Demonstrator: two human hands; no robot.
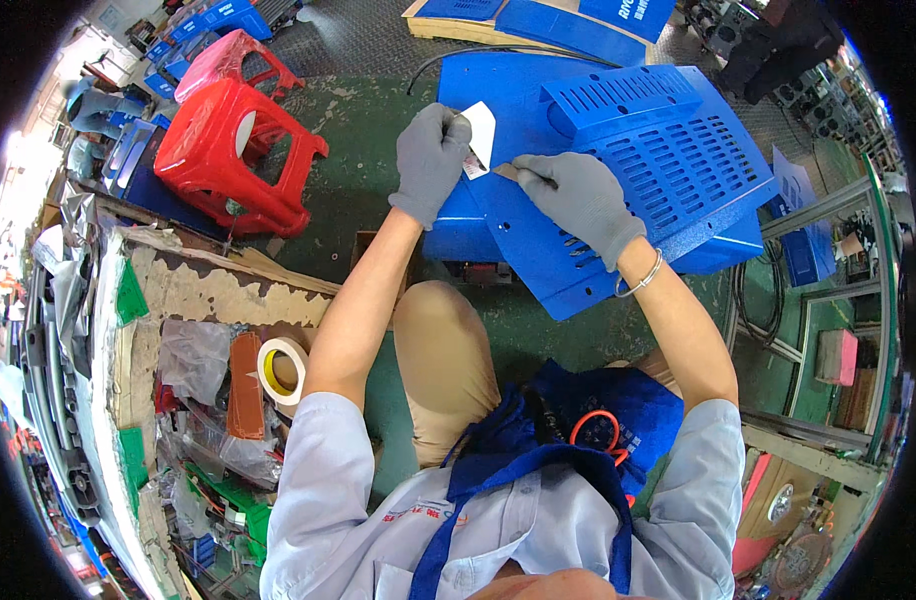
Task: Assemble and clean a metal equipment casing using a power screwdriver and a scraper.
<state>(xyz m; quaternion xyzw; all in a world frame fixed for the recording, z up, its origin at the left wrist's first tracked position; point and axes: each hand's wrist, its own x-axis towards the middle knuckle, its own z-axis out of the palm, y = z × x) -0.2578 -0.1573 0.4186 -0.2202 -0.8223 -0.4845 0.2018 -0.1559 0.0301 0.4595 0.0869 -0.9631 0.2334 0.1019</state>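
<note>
My left hand (433, 160), in a grey glove, pinches a white label (482, 136) by its left edge over blue sheet metal. The label stands partly lifted, with small dark print low on it. My gloved right hand (576, 200) is closed just to the right, with a small brownish flat piece (508, 171) poking out from the fingertips; its kind does not show. Beneath that hand lies a flat blue metal sheet (553, 270). A blue slotted metal cover (668, 150) rests behind and to the right of it.
Two red plastic stools (218, 150) stand at the left. A wooden-edged bin nearby holds a tape roll (282, 371), sandpaper-like brown strips (245, 385) and plastic bags. At the right is a metal-framed rack (828, 290). Blue panels on a pallet (538, 28) lie at the back.
</note>
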